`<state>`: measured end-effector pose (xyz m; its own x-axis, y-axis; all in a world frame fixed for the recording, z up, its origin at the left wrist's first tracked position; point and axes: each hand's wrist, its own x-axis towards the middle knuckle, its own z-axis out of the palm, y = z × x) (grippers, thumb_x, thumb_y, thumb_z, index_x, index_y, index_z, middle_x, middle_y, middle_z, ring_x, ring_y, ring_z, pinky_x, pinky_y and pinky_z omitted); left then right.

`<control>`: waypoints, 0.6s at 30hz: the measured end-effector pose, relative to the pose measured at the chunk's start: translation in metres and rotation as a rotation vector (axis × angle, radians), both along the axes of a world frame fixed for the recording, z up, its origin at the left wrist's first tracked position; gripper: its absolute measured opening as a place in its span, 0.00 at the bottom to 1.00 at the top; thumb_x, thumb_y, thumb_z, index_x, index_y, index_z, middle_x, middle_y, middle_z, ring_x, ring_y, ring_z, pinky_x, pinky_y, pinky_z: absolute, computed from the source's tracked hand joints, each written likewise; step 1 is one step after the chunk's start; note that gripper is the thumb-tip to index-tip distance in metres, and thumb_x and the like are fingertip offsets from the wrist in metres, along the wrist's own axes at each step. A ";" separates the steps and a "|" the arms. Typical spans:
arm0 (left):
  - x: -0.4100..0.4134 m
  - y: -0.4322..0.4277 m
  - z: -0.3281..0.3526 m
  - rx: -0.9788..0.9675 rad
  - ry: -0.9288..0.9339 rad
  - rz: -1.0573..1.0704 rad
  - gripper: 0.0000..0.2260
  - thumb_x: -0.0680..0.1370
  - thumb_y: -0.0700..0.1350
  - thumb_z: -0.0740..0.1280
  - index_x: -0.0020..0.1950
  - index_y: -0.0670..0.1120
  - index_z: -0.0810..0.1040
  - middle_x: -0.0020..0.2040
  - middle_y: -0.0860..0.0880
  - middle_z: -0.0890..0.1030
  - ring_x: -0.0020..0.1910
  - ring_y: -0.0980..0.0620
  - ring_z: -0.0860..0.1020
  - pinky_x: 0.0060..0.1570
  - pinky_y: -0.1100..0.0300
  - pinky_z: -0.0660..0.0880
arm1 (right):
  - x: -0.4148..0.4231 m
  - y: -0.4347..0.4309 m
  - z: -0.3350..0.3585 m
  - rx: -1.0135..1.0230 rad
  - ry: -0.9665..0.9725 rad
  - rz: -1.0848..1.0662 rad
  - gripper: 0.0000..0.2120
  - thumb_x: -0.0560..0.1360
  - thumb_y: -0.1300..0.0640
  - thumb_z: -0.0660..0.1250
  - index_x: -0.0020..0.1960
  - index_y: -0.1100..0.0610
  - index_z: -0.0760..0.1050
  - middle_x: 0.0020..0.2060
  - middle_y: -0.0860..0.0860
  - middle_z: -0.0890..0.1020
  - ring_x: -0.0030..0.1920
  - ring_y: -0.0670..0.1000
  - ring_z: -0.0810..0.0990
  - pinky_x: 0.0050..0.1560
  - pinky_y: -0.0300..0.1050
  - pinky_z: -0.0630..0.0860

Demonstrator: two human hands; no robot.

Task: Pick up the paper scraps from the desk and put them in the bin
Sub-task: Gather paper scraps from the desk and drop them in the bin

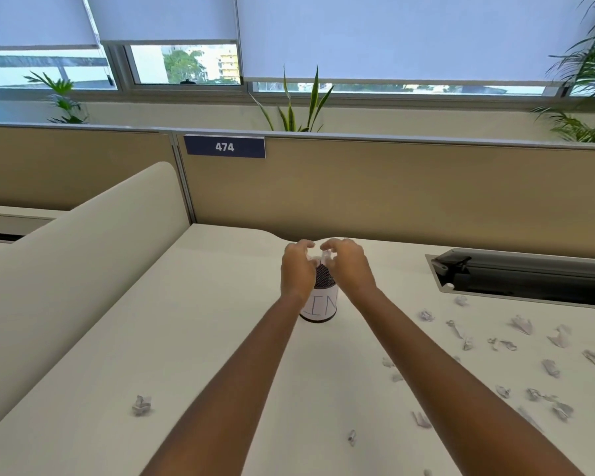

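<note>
A small dark mesh bin [322,304] with a white paper label stands upright in the middle of the cream desk [203,338]. My left hand [298,269] and my right hand [349,264] hover together right over its mouth, fingers curled. White paper scraps [322,258] show between the fingertips of both hands. Several crumpled paper scraps [522,324] lie scattered on the desk to the right. One crumpled scrap [141,405] lies alone at the near left, and a small one [352,437] sits between my forearms.
A tan partition [392,194] with a blue "474" plate [224,147] walls the desk's far side. A curved cream divider [66,269] rises along the left. A dark open cable tray [526,276] is sunk into the desk at the right.
</note>
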<state>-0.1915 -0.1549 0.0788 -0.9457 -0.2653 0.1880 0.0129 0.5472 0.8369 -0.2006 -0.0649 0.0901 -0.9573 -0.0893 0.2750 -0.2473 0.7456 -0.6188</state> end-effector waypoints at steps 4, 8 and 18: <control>-0.007 -0.006 -0.008 -0.027 -0.094 -0.102 0.23 0.77 0.32 0.61 0.72 0.43 0.64 0.70 0.40 0.68 0.68 0.45 0.69 0.62 0.62 0.65 | 0.001 0.005 -0.011 -0.006 -0.045 0.018 0.21 0.73 0.71 0.58 0.64 0.59 0.71 0.63 0.60 0.73 0.59 0.58 0.75 0.59 0.47 0.71; 0.011 -0.018 -0.025 -0.032 -0.019 -0.065 0.22 0.78 0.29 0.57 0.70 0.43 0.67 0.69 0.43 0.70 0.68 0.48 0.69 0.58 0.72 0.62 | 0.021 0.021 -0.034 -0.124 -0.017 -0.002 0.21 0.72 0.74 0.57 0.61 0.60 0.73 0.60 0.59 0.75 0.59 0.57 0.76 0.59 0.45 0.71; 0.103 -0.059 -0.097 -0.473 -0.148 0.000 0.22 0.81 0.40 0.55 0.75 0.49 0.57 0.77 0.48 0.57 0.78 0.51 0.50 0.76 0.58 0.51 | 0.098 0.027 -0.131 0.181 -0.235 0.148 0.18 0.79 0.57 0.58 0.69 0.56 0.65 0.71 0.55 0.65 0.72 0.51 0.62 0.70 0.40 0.58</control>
